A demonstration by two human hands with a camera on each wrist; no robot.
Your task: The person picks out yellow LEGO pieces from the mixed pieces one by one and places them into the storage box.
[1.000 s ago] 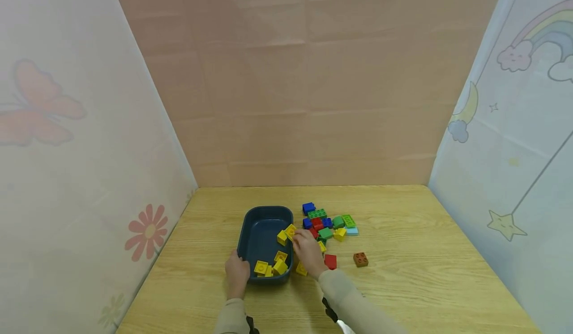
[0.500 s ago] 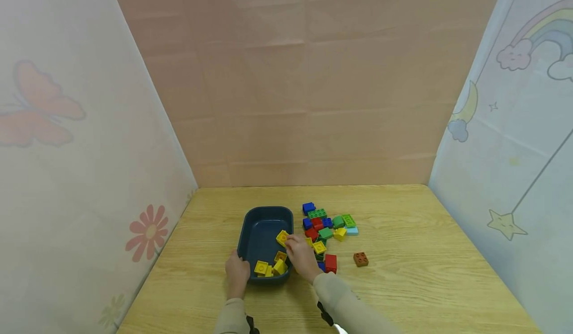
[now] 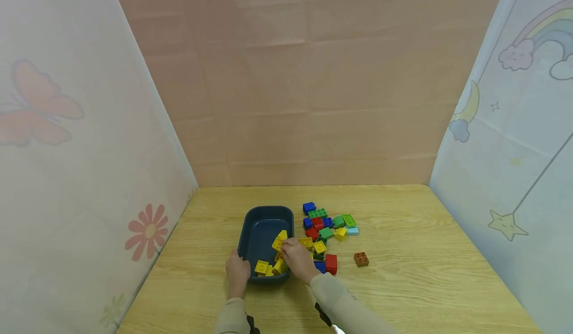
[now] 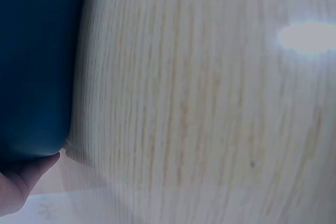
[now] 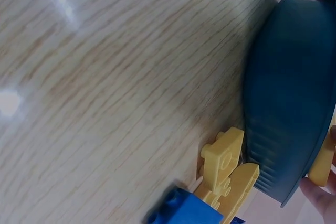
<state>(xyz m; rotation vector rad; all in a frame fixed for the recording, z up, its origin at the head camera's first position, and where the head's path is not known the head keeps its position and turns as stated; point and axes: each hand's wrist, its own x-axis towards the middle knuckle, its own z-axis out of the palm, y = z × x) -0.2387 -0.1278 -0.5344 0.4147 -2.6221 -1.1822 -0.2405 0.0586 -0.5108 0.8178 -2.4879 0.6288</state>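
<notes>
A dark blue tray [image 3: 268, 208] stands on the table with several yellow toy bricks [image 3: 261, 267] in its near end. At the tray's left rim my left hand [image 3: 238, 274] grips the edge; its fingertips show beside the tray's wall in the left wrist view. My right hand [image 3: 299, 260] reaches over the right rim and pinches a yellow toy brick [image 5: 321, 165] there. Below that hand, partly hidden by it, more yellow bricks [image 5: 224, 156] lie against the tray's outer side, next to a blue brick [image 5: 184, 208].
Right of the tray lies a loose heap of red, green, blue and yellow bricks, with a green one [image 3: 318, 213] towards the back. A red brick [image 3: 331, 263] lies nearer, and a brown brick [image 3: 360, 259] sits apart farther right. Printed cloth walls enclose the wooden table [image 3: 403, 294].
My right hand has carried the yellow brick left from the right rim to over the tray, then slightly nearer. The left hand has stayed on the tray's edge.
</notes>
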